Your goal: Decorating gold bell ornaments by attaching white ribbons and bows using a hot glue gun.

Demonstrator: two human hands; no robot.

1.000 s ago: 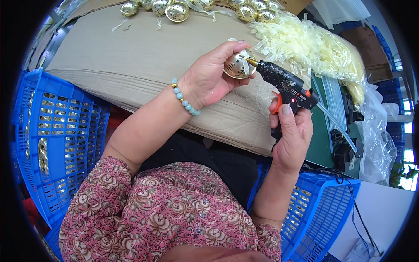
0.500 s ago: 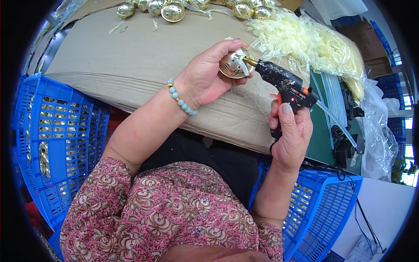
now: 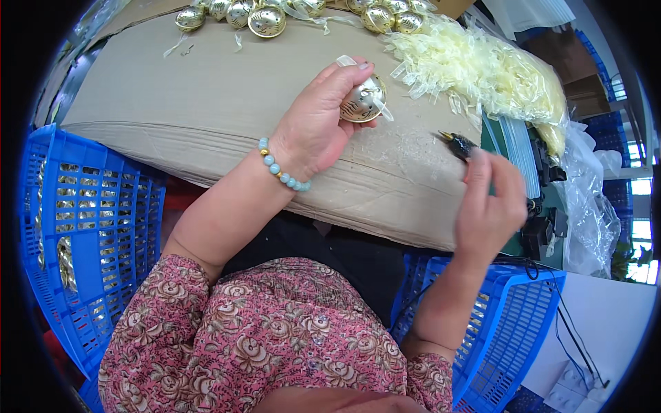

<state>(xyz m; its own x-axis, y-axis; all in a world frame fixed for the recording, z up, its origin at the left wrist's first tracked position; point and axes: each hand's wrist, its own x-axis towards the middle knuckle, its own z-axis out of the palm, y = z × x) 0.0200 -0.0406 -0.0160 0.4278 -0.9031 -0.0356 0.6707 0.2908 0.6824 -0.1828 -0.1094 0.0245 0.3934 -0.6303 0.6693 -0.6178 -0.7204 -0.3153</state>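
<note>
My left hand (image 3: 318, 110) holds a gold ball ornament (image 3: 361, 104) with dark printed marks, thumb on top and fingers beneath. A pale translucent ribbon (image 3: 380, 103) lies across the ornament, one end hanging loose on its right side. Over the table's right part, my right hand (image 3: 490, 199) is closed round a black glue gun (image 3: 460, 144). The gun's brass nozzle points up and left, apart from the ornament. My fingers and some blur hide most of its body.
More gold ornaments (image 3: 267, 22) with ribbons lie along the far edge of the cardboard-covered table (image 3: 206, 89). A heap of pale yellow ribbons (image 3: 475, 62) spills from a bag at far right. Clear glue sticks (image 3: 518, 148) lie beside it. Blue crates (image 3: 86, 241) stand on both sides.
My right hand has drawn the glue gun away from the ornament, to the right and down. The ribbon end, earlier under the nozzle, now shows free. My left hand has shifted slightly left.
</note>
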